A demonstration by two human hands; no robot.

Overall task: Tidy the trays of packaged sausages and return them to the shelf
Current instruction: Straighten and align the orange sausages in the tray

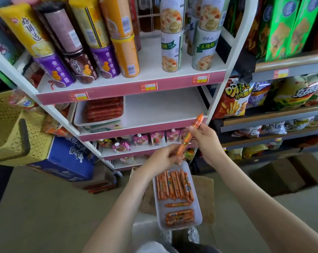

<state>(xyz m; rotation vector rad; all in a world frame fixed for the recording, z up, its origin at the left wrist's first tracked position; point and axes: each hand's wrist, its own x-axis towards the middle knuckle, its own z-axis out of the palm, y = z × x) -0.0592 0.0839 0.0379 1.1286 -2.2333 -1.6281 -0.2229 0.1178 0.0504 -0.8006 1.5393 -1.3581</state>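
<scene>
A white tray (161, 212) lies low in the middle on a cardboard box, holding a row of several orange packaged sausages (174, 187) and a few loose ones nearer me. Above the tray, my left hand (163, 157) grips the lower end of an orange sausage (186, 141). My right hand (206, 139) pinches a second orange sausage (198, 121) that points up to the right. On the middle shelf (163, 114) a second white tray (99, 123) holds red sausages (104, 108) at the left; the shelf's right part is bare.
Cans fill the upper shelf (132, 79). Small pouches (154, 138) line the lower shelves. A yellow basket (6, 128) sits on a blue box (63, 159) at left. Snack bags (264, 95) fill the right rack. Cardboard boxes (285, 176) stand on the floor.
</scene>
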